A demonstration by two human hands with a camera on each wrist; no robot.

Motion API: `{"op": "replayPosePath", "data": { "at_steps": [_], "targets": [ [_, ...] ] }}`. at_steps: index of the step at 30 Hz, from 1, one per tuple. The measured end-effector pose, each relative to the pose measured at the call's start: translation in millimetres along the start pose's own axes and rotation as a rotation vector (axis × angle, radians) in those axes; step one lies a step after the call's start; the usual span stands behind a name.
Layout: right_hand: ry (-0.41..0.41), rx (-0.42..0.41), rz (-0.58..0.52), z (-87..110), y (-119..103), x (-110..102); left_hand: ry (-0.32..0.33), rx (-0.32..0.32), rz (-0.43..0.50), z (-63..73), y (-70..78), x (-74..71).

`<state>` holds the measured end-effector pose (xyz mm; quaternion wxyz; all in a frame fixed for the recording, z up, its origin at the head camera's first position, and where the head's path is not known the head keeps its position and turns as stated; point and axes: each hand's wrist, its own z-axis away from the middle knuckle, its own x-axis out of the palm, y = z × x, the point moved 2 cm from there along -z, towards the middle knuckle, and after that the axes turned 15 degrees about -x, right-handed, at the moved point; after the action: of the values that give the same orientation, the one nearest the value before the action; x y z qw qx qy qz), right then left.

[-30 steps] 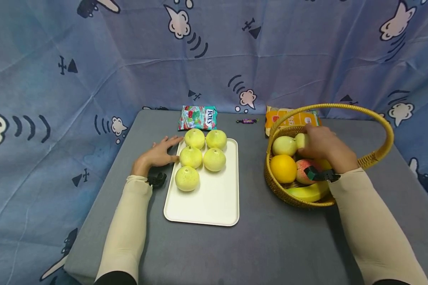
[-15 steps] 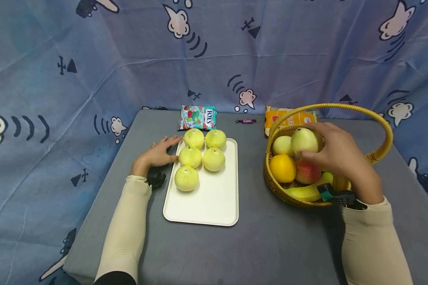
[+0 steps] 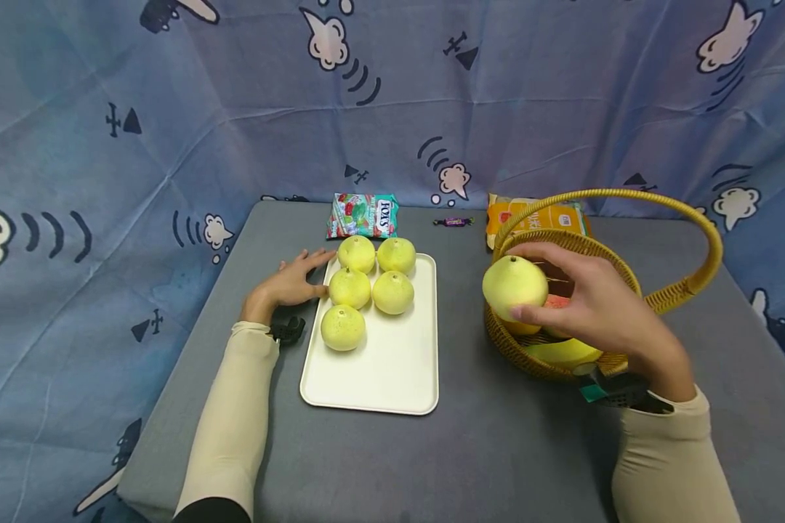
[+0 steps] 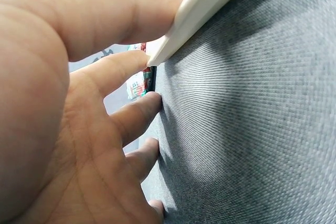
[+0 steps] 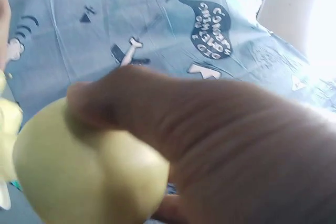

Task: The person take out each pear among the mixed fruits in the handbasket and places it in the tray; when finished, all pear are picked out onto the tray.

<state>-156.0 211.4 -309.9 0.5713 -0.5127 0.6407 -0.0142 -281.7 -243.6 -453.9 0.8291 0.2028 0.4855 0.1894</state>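
Observation:
My right hand (image 3: 602,298) grips a round yellow-green fruit (image 3: 513,287) between thumb and fingers, above the left rim of a wicker basket (image 3: 505,352). In the right wrist view the same fruit (image 5: 79,171) sits under my thumb. My left hand (image 3: 288,283) lies spread at the left edge of a white tray (image 3: 399,370). Its thumb and index fingertip touch the tray's edge in the left wrist view, the other fingertips resting on the cloth. Several similar yellow-green fruits (image 3: 343,327) stand on the tray's far left part.
In the basket lie a banana (image 3: 565,354), a reddish peach-like fruit (image 3: 554,301) and an orange (image 3: 520,330), partly hidden. The basket's tall handle (image 3: 706,247) leans right. Behind are a green candy bag (image 3: 363,216), a small purple-wrapped candy (image 3: 453,222) and an orange packet (image 3: 556,216).
My right hand has lifted the yellow-green fruit out of the basket and carried it left, past the basket's left rim. My left hand has stayed in place.

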Motion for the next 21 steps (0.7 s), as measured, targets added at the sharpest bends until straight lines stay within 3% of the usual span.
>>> {"op": "replayPosePath", "data": {
  "at_steps": [4,9,16,21],
  "targets": [
    [0.029,-0.037,-0.068,-7.9,-5,15,0.005,0.002,-0.007,-2.5,-0.3,0.4],
    [0.058,-0.144,-0.106,-19.3,-6,39,0.015,-0.002,-0.018,-3.3,-1.3,0.2],
    [0.030,-0.244,-0.200,-36.4,-4,87,0.010,-0.003,-0.017,-2.2,-3.0,0.3],
    [0.006,-0.268,-0.219,-41.5,3,120,0.007,-0.001,-0.019,-2.4,-2.5,0.7]
  ]
}}
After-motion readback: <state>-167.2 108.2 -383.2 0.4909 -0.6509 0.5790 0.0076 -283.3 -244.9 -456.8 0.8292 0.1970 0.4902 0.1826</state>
